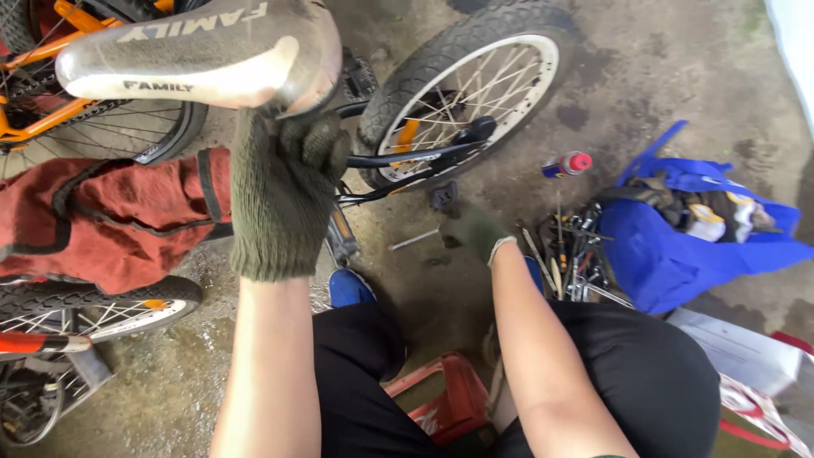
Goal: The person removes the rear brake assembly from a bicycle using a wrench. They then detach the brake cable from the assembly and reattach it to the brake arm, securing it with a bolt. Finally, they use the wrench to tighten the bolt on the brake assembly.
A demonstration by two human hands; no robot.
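My left hand, in a dark green knit glove, grips the underside of a grey and white bicycle saddle and holds it up near the camera. My right hand, also gloved, reaches down toward the wet concrete floor, close to a small metal bolt and a black part. Its fingers are blurred and appear to hold nothing. Behind the hands lies a small bicycle with a black tyre and white-rimmed wheel and a pedal.
A pile of hand tools lies beside an open blue bag. A spray can with a red cap rests on the floor. An orange bicycle frame, a red cloth and another wheel are on the left.
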